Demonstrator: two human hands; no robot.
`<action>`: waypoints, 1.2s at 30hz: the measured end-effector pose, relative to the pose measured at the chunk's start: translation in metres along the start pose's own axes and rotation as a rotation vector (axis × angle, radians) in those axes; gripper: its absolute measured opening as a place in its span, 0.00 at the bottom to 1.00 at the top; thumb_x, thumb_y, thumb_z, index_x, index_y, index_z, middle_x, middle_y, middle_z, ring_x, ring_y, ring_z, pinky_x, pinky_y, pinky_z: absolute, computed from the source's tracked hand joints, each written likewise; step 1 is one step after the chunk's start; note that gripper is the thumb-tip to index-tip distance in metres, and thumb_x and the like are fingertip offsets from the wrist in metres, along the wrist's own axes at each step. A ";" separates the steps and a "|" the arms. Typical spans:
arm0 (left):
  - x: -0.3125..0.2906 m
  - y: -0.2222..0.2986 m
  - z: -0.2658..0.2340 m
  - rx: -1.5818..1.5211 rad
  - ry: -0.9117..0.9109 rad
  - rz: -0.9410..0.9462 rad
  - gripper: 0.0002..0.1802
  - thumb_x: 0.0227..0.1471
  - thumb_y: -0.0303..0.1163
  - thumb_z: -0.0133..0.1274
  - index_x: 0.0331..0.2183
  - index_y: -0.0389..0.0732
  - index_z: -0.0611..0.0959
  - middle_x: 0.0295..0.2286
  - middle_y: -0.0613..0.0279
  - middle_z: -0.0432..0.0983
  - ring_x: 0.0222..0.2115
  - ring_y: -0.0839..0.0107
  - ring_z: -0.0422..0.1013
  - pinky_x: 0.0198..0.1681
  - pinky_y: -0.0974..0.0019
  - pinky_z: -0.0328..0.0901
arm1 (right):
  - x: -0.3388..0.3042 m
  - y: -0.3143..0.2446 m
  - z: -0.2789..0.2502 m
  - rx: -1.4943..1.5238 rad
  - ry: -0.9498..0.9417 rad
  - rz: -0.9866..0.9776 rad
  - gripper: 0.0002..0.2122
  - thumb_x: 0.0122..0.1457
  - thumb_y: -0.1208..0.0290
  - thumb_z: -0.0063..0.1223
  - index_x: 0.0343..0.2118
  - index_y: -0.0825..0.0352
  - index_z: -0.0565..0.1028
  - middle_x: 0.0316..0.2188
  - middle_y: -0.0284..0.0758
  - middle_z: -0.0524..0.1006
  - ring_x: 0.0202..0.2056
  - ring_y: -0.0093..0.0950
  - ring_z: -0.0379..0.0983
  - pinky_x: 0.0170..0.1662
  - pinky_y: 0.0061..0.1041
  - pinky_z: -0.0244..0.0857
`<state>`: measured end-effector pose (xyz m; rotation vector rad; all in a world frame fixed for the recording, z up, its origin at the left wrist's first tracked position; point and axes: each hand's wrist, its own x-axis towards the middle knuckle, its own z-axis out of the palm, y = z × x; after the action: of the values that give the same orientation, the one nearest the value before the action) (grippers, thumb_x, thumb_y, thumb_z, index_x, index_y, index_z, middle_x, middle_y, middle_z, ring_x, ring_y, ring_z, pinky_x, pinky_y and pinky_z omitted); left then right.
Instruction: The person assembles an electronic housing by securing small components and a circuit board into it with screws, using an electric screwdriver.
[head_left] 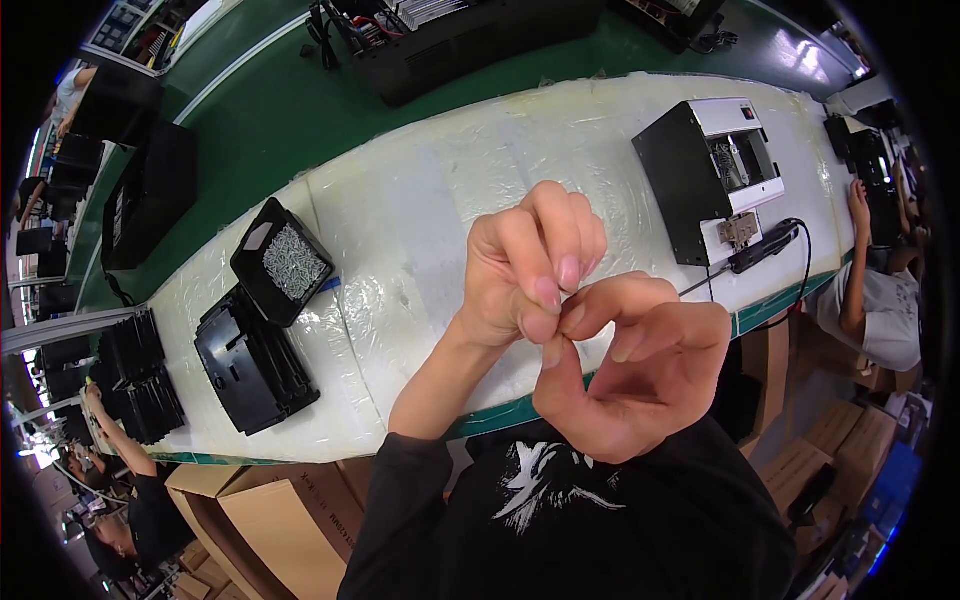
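Over the worktable, my left hand (528,258) and my right hand (640,365) meet with their fingertips almost touching. Thumb and forefinger of the left one are pinched together. The right one also pinches, its other fingers curled loosely. Whatever sits between the fingertips is too small or too hidden to name. To the left, a black bin (258,226) holds a heap of small silvery screws (293,262). Just nearer than the bin lies a stack of black plastic parts (245,365).
At the right stands a black and silver screw feeder (690,190), with a corded electric screwdriver (765,247) beside it. White film-covered table (400,250); cardboard boxes (290,510) below its near edge. Black machine housings (470,50) line the far green bench. Other people work at both sides.
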<state>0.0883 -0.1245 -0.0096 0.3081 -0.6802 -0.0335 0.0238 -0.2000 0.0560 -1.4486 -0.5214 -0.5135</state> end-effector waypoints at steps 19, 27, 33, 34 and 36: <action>0.000 -0.008 -0.001 -0.263 -0.020 -0.058 0.11 0.47 0.35 0.59 0.22 0.49 0.73 0.26 0.72 0.65 0.25 0.79 0.60 0.30 0.73 0.56 | 0.000 0.006 0.002 0.000 0.028 -0.063 0.22 0.41 0.95 0.55 0.33 0.68 0.57 0.34 0.42 0.68 0.34 0.37 0.76 0.38 0.30 0.71; -0.002 -0.006 -0.010 -0.218 -0.154 -0.101 0.08 0.48 0.46 0.57 0.31 0.56 0.79 0.34 0.77 0.68 0.31 0.81 0.60 0.35 0.74 0.53 | 0.001 0.006 0.001 -0.018 0.008 -0.059 0.22 0.41 0.95 0.55 0.34 0.68 0.56 0.34 0.43 0.70 0.33 0.36 0.77 0.38 0.28 0.71; 0.000 -0.006 -0.001 -0.226 -0.068 -0.092 0.08 0.47 0.41 0.59 0.26 0.53 0.76 0.30 0.75 0.67 0.28 0.80 0.60 0.32 0.74 0.55 | -0.001 0.007 0.002 -0.042 0.052 -0.052 0.22 0.40 0.94 0.56 0.34 0.68 0.57 0.34 0.43 0.71 0.32 0.33 0.76 0.37 0.27 0.71; 0.001 -0.005 0.002 -0.230 0.010 -0.065 0.12 0.46 0.36 0.61 0.21 0.49 0.73 0.26 0.72 0.65 0.25 0.79 0.60 0.30 0.73 0.56 | 0.000 0.006 0.003 -0.038 0.050 -0.052 0.22 0.40 0.94 0.56 0.34 0.68 0.57 0.34 0.43 0.71 0.32 0.33 0.76 0.37 0.27 0.71; 0.001 -0.001 0.002 -0.202 0.007 -0.065 0.12 0.44 0.36 0.62 0.21 0.49 0.74 0.26 0.72 0.66 0.25 0.79 0.60 0.30 0.73 0.56 | 0.000 0.005 0.003 -0.037 0.027 -0.057 0.22 0.40 0.94 0.56 0.33 0.68 0.57 0.34 0.43 0.71 0.32 0.33 0.76 0.36 0.27 0.71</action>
<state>0.0878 -0.1259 -0.0078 0.1355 -0.6535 -0.1621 0.0270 -0.1970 0.0521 -1.4632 -0.5350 -0.5902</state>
